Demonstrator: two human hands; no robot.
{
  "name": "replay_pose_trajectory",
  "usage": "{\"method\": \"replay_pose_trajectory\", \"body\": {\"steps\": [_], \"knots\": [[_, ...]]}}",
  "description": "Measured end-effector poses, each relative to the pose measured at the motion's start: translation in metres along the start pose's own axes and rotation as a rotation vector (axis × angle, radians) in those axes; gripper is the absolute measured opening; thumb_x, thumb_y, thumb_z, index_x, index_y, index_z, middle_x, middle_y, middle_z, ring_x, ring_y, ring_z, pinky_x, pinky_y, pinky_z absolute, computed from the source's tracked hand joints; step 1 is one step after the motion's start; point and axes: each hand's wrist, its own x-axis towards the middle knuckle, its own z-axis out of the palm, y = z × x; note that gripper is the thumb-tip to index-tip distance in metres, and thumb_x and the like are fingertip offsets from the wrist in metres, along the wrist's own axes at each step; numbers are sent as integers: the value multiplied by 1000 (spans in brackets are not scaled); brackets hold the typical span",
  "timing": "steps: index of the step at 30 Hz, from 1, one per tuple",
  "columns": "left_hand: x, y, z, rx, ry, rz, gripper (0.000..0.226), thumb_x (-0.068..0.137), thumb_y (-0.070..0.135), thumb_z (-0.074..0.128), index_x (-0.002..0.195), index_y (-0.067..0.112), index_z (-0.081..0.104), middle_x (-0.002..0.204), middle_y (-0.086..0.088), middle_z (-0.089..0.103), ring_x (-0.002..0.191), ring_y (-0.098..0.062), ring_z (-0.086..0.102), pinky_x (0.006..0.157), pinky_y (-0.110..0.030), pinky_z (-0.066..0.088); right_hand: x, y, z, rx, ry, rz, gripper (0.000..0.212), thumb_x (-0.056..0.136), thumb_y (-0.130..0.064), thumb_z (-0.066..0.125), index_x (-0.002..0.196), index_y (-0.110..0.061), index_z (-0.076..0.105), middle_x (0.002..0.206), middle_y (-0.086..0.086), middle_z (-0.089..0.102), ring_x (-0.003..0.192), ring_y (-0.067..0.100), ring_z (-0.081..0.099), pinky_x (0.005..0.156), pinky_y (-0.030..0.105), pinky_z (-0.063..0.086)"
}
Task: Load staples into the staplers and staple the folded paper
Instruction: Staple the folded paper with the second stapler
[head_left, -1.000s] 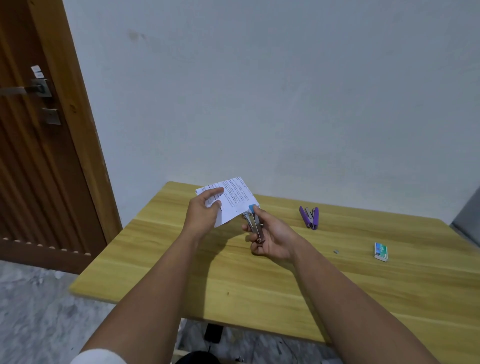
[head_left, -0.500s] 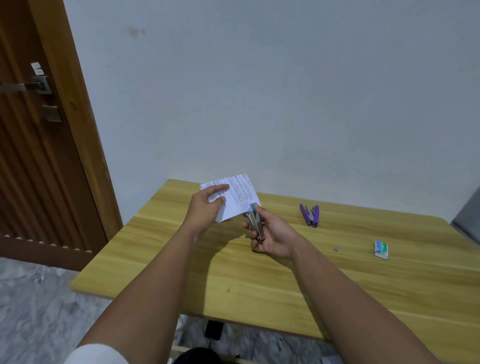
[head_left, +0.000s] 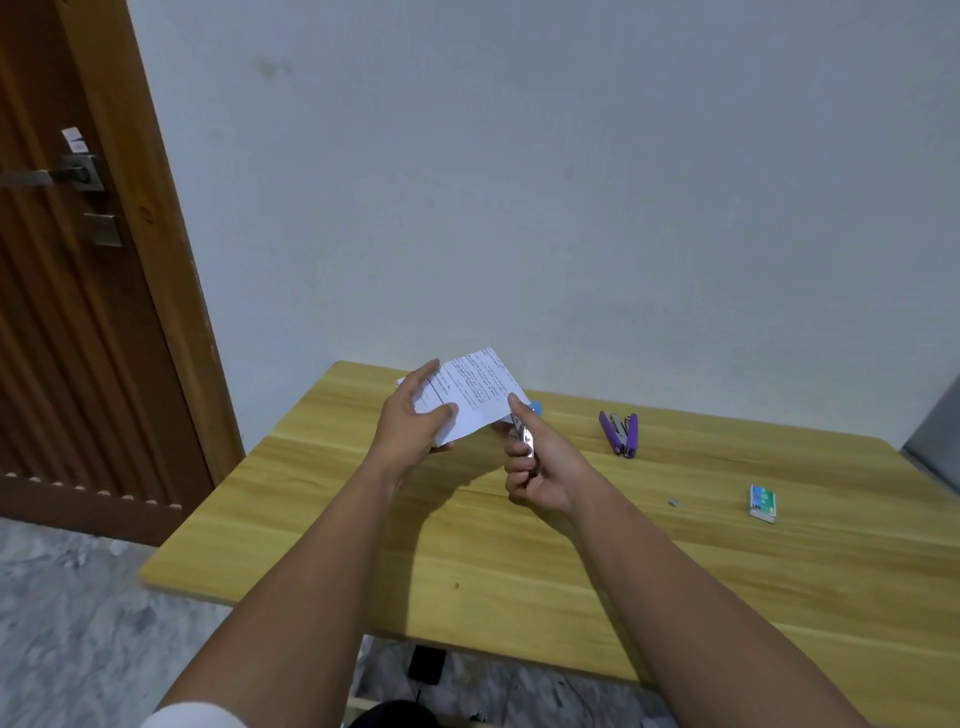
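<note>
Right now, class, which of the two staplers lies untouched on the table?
The purple stapler, lying open on the table. The blue stapler is gripped in the right hand at the folded paper.

Wooden table (head_left: 519, 571) with a pale yellow-brown grained top, set against the wall on its far side. Lying directly on it, toward the far right: a purple stapler (head_left: 619, 433), opened out. Nearer and further right: a small green-and-white staple box (head_left: 762, 502). To the left of the box, apart from it: a tiny grey metal piece (head_left: 673, 502), too small to identify.
</note>
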Motion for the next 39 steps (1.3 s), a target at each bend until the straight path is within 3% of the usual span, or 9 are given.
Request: {"method": "replay_pose_trajectory", "body": {"steps": [2, 6, 9, 11, 14, 19, 24, 28, 39], "knots": [[1, -1, 0, 64, -31, 28, 82, 91, 5, 69, 157, 39, 34, 146, 8, 52, 125, -13, 59, 97, -39, 57, 3, -1, 2, 106, 22, -13, 35, 83, -45, 86, 87, -21, 62, 63, -9, 40, 47, 5, 25, 47, 19, 25], [-1, 2, 9, -174, 26, -143, 114, 90, 4, 73, 159, 45, -8, 122, 8, 69, 101, -14, 72, 76, -35, 60, 3, -3, 12, 132, 97, -119, 27, 92, -27, 81, 83, -21, 56, 65, -7, 49, 42, 5, 28, 44, 20, 25], [-1, 0, 15, -356, 29, -256, 94, 86, 6, 79, 160, 23, 24, 117, -3, 74, 96, -20, 74, 70, -35, 61, 1, -6, 17, 149, 120, -171, 23, 93, -26, 79, 86, -20, 59, 65, -7, 53, 44, 6, 29, 47, 21, 26], [-4, 1, 19, -249, -21, -243, 53, 88, 1, 76, 137, 8, 56, 109, -11, 77, 88, -22, 76, 70, -34, 63, 0, -7, 17, 172, 137, -182, 19, 95, -25, 78, 90, -18, 61, 64, -7, 54, 45, 6, 29, 47, 21, 28], [-6, 0, 20, -106, -27, -198, 27, 91, 4, 74, 117, 2, 71, 92, -9, 80, 79, -17, 74, 69, -31, 62, 0, -9, 15, 175, 161, -179, 15, 96, -24, 77, 100, -17, 64, 62, -7, 53, 44, 6, 30, 45, 21, 28], [-1, -1, 18, -122, -16, -224, 19, 90, 7, 76, 109, 5, 76, 106, -6, 76, 82, -17, 71, 68, -28, 60, -3, -15, 5, 117, 166, -133, 23, 93, -30, 80, 103, -17, 64, 60, -7, 48, 44, 6, 30, 45, 21, 29], [0, 2, 24, -232, 114, -259, 15, 92, 10, 75, 106, 4, 75, 91, -5, 71, 79, -16, 66, 65, -26, 60, -13, -10, 4, -128, 123, -91, 64, 92, -74, 58, 118, -17, 71, 62, -7, 41, 48, 8, 28, 45, 22, 23], [1, 3, 32, -250, 147, -276, 14, 92, 9, 74, 105, 3, 74, 86, -5, 72, 71, -15, 68, 61, -24, 59, -16, 4, 7, -311, 65, -129, 66, 96, -73, 53, 113, -14, 75, 66, -6, 49, 49, 8, 34, 46, 22, 24], [-3, 3, 47, -12, 84, -130, 11, 92, 7, 73, 100, 0, 76, 95, -15, 78, 67, -14, 70, 61, -31, 60, -23, -2, 14, -131, 36, -136, 55, 94, -70, 60, 95, -15, 64, 68, -4, 51, 52, 10, 33, 49, 24, 24]]}}
